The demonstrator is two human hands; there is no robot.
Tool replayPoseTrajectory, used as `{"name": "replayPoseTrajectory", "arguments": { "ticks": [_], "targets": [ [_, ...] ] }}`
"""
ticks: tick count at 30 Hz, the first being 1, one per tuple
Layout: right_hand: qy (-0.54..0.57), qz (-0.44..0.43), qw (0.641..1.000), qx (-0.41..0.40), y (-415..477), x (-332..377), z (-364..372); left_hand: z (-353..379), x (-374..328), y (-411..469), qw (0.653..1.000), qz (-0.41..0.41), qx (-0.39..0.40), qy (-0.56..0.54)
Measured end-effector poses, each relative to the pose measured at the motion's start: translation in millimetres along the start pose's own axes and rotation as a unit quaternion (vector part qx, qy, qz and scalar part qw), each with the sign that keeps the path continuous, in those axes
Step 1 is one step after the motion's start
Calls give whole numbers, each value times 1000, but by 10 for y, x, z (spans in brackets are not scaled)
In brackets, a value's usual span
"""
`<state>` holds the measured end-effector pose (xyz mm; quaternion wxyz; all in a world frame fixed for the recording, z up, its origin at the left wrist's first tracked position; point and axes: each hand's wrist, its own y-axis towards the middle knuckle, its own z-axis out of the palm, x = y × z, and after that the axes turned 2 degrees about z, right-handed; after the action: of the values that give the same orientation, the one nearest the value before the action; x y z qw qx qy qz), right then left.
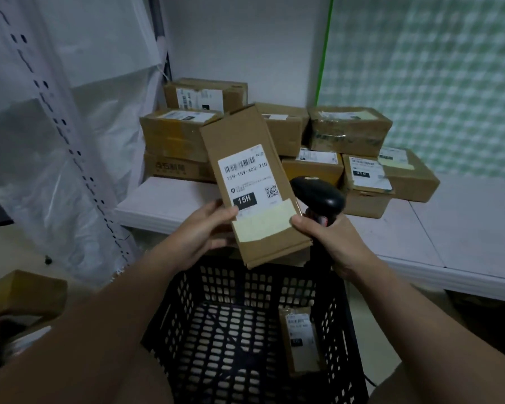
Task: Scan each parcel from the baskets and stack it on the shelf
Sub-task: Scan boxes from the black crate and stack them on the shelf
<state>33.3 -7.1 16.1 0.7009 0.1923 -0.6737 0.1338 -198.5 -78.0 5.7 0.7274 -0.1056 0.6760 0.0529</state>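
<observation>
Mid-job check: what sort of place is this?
Probably a parcel depot or pickup room: labelled cardboard parcels stacked on a white shelf, a barcode scanner in the right hand, the left hand holding a flat parcel over a black basket.

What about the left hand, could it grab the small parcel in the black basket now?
Probably not yet: the left hand grips the labelled parcel. Otherwise the open-topped basket leaves the small parcel unobstructed.

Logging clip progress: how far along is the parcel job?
Done: a pile of boxes already sits on the shelf. In hand: the left hand holds the 15H parcel label-up, while the right hand grips the scanner beside it; scanned or not, cannot tell. Left: one small parcel lies in the black basket.
</observation>
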Motion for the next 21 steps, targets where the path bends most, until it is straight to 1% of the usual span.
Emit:
{"name": "replayPoseTrajectory", "arguments": {
  "ticks": [4,6,7,8,10,11,12,14,16,18,21],
  "targets": [
    [12,12,1000,25,-7,-31,41,4,15,-3,996,-27,27,-76],
    [24,14,999,46,6,-33,59,12,25,6,996,-28,43,-72],
    [18,14,999,47,10,-41,76,18,27,9,998,-19,33,-57],
    [-2,10,1000,28,25,-55,96,15,30,12,999,-6,7,-38],
    [-65,-18,996,-50,41,-51,140,16,14,12,998,17,-57,3],
    [-90,-43,992,-83,25,-22,170,14,18,16,996,26,-88,9],
    [-104,-75,987,-98,-4,19,200,15,22,18,992,37,-117,9],
    [-116,-122,983,-76,-97,88,239,33,10,-5,985,52,-164,8],
    [-120,-148,981,-39,-226,141,283,50,-1,-25,979,62,-190,26],
    [-118,-152,981,-18,-307,162,318,55,-14,-46,975,69,-206,50],
    [-114,-157,981,-18,-334,140,348,68,-17,-61,971,75,-221,60]
  ]
}}
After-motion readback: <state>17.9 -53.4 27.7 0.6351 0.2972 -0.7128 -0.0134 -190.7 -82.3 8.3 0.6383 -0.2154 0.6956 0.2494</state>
